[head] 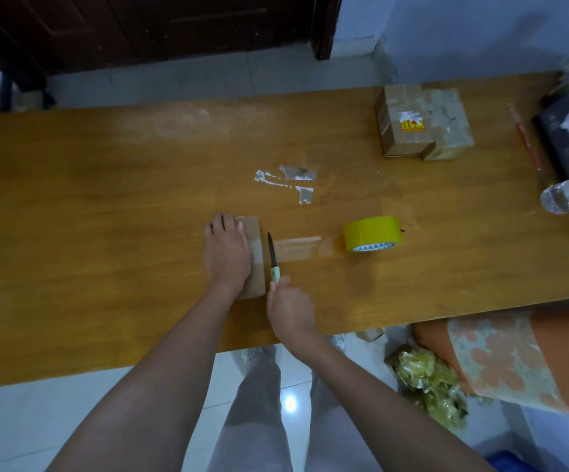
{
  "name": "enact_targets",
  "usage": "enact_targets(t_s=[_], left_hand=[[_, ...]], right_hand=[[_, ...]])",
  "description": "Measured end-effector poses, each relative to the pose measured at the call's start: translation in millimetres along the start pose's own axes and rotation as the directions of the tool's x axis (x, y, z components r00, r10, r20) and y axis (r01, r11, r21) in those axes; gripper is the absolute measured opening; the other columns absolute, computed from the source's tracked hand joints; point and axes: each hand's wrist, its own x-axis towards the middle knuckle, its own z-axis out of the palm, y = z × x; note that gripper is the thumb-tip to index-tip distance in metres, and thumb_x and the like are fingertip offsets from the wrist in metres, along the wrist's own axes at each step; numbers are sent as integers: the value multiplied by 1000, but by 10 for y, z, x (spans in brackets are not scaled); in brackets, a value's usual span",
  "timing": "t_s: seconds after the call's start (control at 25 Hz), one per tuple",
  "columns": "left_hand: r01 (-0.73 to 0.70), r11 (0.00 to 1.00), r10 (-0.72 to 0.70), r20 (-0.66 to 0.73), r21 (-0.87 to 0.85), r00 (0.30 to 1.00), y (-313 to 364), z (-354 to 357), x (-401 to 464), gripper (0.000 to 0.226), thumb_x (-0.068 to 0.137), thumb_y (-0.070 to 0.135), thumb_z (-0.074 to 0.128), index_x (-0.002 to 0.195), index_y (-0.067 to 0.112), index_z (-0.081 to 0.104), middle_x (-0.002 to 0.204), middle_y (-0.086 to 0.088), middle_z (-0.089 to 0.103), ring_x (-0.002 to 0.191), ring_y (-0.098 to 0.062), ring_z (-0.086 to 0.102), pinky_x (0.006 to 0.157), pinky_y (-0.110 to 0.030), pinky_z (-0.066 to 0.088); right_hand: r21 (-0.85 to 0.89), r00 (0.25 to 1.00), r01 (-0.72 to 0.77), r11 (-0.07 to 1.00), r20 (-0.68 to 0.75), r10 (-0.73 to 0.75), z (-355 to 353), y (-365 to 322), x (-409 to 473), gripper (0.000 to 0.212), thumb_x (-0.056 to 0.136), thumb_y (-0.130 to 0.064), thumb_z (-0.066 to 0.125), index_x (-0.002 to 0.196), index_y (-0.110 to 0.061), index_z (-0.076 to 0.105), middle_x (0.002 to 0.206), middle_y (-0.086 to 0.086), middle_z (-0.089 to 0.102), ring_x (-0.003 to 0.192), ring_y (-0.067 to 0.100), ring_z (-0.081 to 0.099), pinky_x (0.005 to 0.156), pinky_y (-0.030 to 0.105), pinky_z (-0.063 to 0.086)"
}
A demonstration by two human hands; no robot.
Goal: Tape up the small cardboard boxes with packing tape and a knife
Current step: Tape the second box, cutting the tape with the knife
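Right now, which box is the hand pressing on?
The flat small box under the left hand beside the knife; the two taped boxes sit untouched far right.

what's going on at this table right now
A person is taping up a small cardboard box on the wooden table. The left hand presses flat on the box, while the right hand grips a green-handled knife with its blade at the strip of tape that runs from the box to the yellow tape roll. The strip looks not yet cut. Two taped boxes sit at the far right.
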Motion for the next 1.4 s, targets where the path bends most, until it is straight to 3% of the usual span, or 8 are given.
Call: enact_targets(t_s=[0.12, 0.32, 0.52, 0.68, 0.8, 1.04, 1.2, 1.4], left_hand=[[9, 1000, -9, -8, -28, 1000, -22, 21, 12, 38, 104, 25, 26, 123, 3, 50, 123, -16, 52, 110, -32, 48, 93, -37, 38], [-16, 995, 13, -34, -94, 999, -42, -6, 5, 36, 104, 24, 28, 120, 1, 52, 120, -17, 53, 106, -33, 49, 90, -38, 39], [13, 946, -43, -84, -324, 996, -188, -43, 18, 33, 104, 19, 35, 120, -2, 54, 118, -21, 53, 107, -36, 50, 92, -42, 38], [23, 905, -63, -79, -424, 995, -260, -36, 6, 33, 104, 20, 35, 122, -1, 53, 120, -19, 53, 110, -34, 49, 96, -43, 39], [28, 899, -70, -79, -437, 994, -291, -10, 17, 36, 105, 22, 33, 125, 0, 53, 122, -17, 53, 111, -31, 49, 95, -42, 41], [22, 880, -67, -78, -475, 995, -327, 6, 16, 36, 106, 25, 31, 124, 2, 52, 120, -13, 53, 111, -27, 49, 94, -38, 40], [28, 876, -73, -75, -482, 995, -351, 1, 13, 35, 106, 25, 31, 124, 3, 51, 119, -11, 53, 111, -25, 48, 92, -34, 39], [26, 866, -70, -70, -499, 995, -350, -27, 13, 35, 105, 23, 31, 124, 2, 51, 119, -14, 53, 111, -27, 49, 93, -38, 41]], right_hand=[[-31, 1000, 8, 999, 9, -8, -1, -8, 82, 27, 106, -35, 28, 91, -18, 43, 72, -3, 57, 54, 13, 48, 44, 26, 30], [-1, 996, -51, 999, 67, 51, 150, 78, -286, 32, 106, -38, 23, 104, -17, 47, 75, -3, 61, 64, 15, 61, 58, 30, 51], [150, 985, -30, 988, -162, 55, -266, 14, 164, 38, 104, -39, 25, 108, -11, 50, 74, 1, 59, 61, 20, 59, 52, 37, 48], [73, 967, 6, 997, -255, 13, -697, 88, 967, 38, 104, -36, 35, 123, -5, 48, 94, 16, 68, 84, 38, 65, 60, 36, 37], [-14, 965, -11, 1000, -263, 7, -843, 219, 1449, 38, 103, -37, 40, 126, -7, 47, 105, 19, 68, 95, 41, 64, 68, 40, 42], [-97, 979, -106, 990, -187, 86, -836, 322, 1639, 44, 101, -40, 43, 130, -8, 46, 135, 19, 42, 94, 41, 63, 69, 38, 44], [352, 953, 87, 932, -303, 25, -672, 28, 1232, 52, 96, -52, 46, 126, -10, 52, 121, 5, 50, 92, 16, 57, 73, 30, 46], [671, 1000, 15, 741, 3, -22, -200, -340, 603, 87, 71, -87, 42, 128, -23, 55, 116, -7, 60, 104, 9, 57, 88, 34, 52]])
